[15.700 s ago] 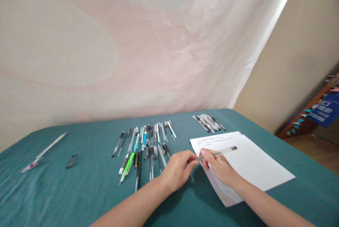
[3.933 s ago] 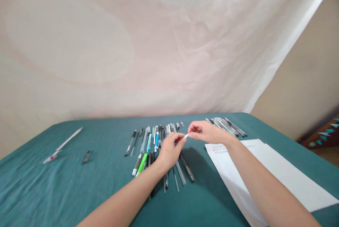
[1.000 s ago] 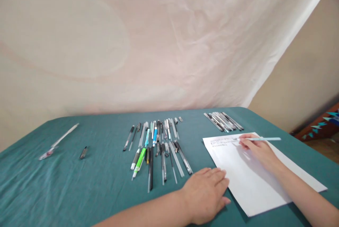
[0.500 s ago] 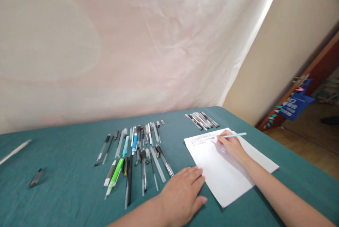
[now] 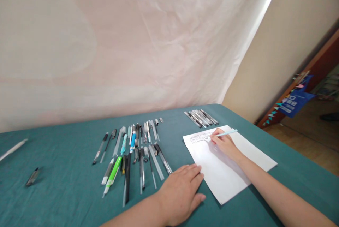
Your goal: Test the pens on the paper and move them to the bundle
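My right hand (image 5: 224, 144) is closed on a pale blue pen (image 5: 225, 133), its tip down on the upper left part of a white sheet of paper (image 5: 243, 163) where small lines of writing show. My left hand (image 5: 181, 193) lies flat and open on the teal tablecloth (image 5: 66, 191), fingertips at the sheet's near left edge. A spread of several pens (image 5: 134, 153) lies just left of my left hand.
A second, tidy row of several dark and grey pens (image 5: 201, 117) lies at the far edge beyond the paper. A small dark cap-like piece (image 5: 32, 177) and a white pen (image 5: 13, 148) lie far left. A pale cloth backdrop hangs behind; a doorway opens at right.
The pen tip has crept left along the lines of writing. My left hand stays flat by the paper. Before that, both hands were together at one pen above the spread.
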`<state>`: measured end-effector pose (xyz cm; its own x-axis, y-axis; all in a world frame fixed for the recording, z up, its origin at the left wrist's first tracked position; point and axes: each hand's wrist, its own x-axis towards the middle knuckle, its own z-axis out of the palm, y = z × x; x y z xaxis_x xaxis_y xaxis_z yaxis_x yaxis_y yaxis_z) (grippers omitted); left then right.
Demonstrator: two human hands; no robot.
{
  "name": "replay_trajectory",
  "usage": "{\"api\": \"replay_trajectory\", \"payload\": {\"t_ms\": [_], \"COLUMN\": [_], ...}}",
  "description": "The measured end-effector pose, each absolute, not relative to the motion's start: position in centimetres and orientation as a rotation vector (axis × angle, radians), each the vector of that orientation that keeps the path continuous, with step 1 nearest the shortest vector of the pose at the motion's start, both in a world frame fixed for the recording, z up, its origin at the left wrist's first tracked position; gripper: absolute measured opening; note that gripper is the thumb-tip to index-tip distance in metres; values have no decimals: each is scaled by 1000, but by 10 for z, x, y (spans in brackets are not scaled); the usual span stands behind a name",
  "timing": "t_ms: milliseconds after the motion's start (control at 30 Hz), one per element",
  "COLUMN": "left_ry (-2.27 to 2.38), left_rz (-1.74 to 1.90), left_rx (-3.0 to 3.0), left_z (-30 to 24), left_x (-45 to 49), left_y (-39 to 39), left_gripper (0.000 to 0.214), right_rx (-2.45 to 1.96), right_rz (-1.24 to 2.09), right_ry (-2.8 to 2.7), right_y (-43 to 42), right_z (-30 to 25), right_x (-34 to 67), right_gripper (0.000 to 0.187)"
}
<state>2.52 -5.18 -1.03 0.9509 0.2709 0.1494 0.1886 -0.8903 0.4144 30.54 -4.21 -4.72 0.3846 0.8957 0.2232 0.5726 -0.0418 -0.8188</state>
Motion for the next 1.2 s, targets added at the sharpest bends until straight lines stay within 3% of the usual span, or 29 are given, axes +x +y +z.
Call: {"api": "replay_trajectory", "payload": {"t_ms": [1200], "left_ry": [329], "left_rz": [246], "left_rx": [2717], "left_z": [-8], "left_x": [23], "left_y": [-52], "left_gripper": [50], "right_rx": [-1745], "right_rz": [303], "right_ry": [-1371], "right_y": [-41], "right_z": [-47], "right_x": [308], "right_gripper": [14]}}
